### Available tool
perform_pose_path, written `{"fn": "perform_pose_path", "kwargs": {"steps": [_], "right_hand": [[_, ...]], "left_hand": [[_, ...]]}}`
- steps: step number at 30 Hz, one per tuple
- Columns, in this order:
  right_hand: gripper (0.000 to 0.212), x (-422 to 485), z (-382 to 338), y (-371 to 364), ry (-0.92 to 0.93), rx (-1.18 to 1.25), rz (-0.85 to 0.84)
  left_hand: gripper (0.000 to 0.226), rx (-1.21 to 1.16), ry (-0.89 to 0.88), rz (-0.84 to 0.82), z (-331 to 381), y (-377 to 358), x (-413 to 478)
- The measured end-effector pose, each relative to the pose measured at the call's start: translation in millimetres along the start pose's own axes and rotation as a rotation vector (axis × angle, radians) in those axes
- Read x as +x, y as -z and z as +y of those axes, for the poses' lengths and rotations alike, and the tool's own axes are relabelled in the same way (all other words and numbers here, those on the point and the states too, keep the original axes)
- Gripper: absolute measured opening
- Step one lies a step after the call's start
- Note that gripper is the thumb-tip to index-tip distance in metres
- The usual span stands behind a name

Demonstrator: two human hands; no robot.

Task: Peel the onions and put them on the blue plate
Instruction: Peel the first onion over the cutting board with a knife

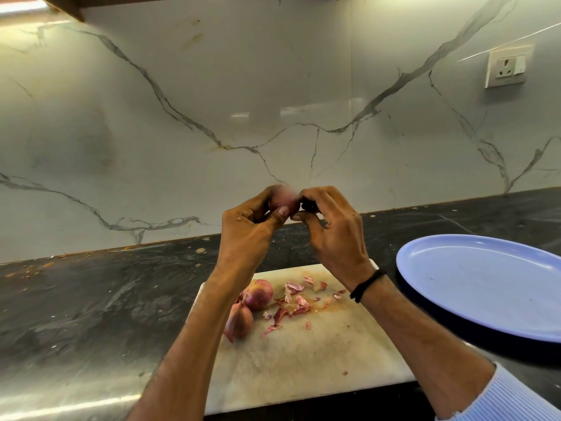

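left hand (249,229) holds onion (283,202) | right hand (332,229) pinches it | two more onions (258,294) on cutting board (303,360)

The plate (485,284) is light blue on top, with a dark navy underside. The two onions (259,294) on the cutting board (303,360) are reddish-purple, and the peels (296,299) are pink to red. The board is white with yellow-brown stains. The held onion (283,202) is pinkish-red. The object (308,206) in the right hand (331,235) is black. The countertop (91,299) is black with grey mottling. The wall (243,86) is white with grey veins. The wristband (367,284) is black. The sleeve (516,399) is pale blue, finely striped.
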State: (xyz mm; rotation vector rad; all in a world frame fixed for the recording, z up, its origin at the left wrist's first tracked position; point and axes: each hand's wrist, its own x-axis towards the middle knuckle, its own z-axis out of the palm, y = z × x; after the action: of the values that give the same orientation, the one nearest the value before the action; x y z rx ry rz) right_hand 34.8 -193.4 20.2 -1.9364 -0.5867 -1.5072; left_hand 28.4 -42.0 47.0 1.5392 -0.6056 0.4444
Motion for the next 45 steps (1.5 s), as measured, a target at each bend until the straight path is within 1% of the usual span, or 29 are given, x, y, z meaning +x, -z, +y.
{"fn": "perform_pose_path", "kwargs": {"steps": [3,7,10,13,16,17,19,22,27,31,34,37,41,43,45], "right_hand": [[0.024,0,2,0,0.007,-0.019,-0.013],[0.014,0,4,0,0.033,-0.04,-0.036],[0.013,-1,3,0,0.018,-0.019,-0.032],[0.019,-1,0,-2,-0.026,0.035,-0.016],[0.035,0,-2,-1,-0.057,0.09,-0.013],[0.038,1,-3,0,-0.055,0.098,-0.019],[0.034,2,-3,1,-0.044,0.104,-0.031],[0.023,2,-1,0,-0.026,0.094,-0.023],[0.012,2,0,1,-0.08,0.134,0.034],[0.007,2,0,0,-0.082,0.124,0.062],[0.006,1,1,-3,-0.056,0.068,0.079],[0.006,-1,2,-6,-0.028,0.04,0.071],[0.009,0,1,-7,-0.03,0.032,0.075],[0.012,1,1,-6,-0.052,0.021,0.083],[0.011,1,1,-4,-0.066,0.02,0.085]], "left_hand": [[0.04,0.006,-0.003,-0.004,-1,0,0],[0.038,0.025,-0.003,-0.008,0,1,1],[0.039,0.015,-0.004,-0.008,1,2,2],[0.038,-0.007,0.012,-0.008,1,2,3],[0.037,0.005,0.015,0.004,1,2,2],[0.037,0.002,0.013,0.007,0,2,2],[0.038,0.004,0.001,0.007,0,3,2],[0.039,0.017,-0.02,-0.008,1,3,2],[0.041,0.012,-0.006,-0.043,2,1,1],[0.04,-0.01,0.005,-0.057,3,1,0],[0.042,-0.017,0.027,-0.068,3,1,0],[0.044,-0.125,0.081,-0.058,4,0,1],[0.029,-0.332,0.16,-0.012,7,-1,3],[0.024,-0.381,0.189,0.012,8,-1,4],[0.024,-0.399,0.2,0.022,9,-1,5]]}}
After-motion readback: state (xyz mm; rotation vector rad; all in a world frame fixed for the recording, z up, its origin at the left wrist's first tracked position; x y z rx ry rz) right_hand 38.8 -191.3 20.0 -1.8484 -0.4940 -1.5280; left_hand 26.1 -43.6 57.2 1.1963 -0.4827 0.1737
